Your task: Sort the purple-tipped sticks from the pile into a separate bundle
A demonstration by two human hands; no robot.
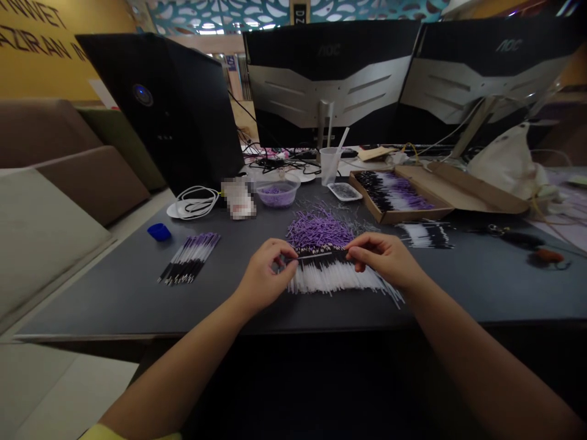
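Observation:
Between my two hands runs a thin black-and-white stick [315, 256], roughly level. My left hand [269, 274] pinches its pale left end between thumb and fingers. At its dark right end, the thumb and fingertips of my right hand [383, 256] are pinched together. Below the hands lies a wide row of similar white-and-black sticks [332, 278], side by side with their black ends away from me. Just beyond them is a loose heap of short purple pieces [316, 227].
Purple-white-black sticks [190, 258] lie at left near a blue cap [159, 231]. Behind are a clear tub [277, 192], a white tray [345, 192] and a plastic cup [329, 166]. A cardboard box [403, 216] holds more sticks. Monitors [328, 79] and a computer tower [160, 110] stand behind.

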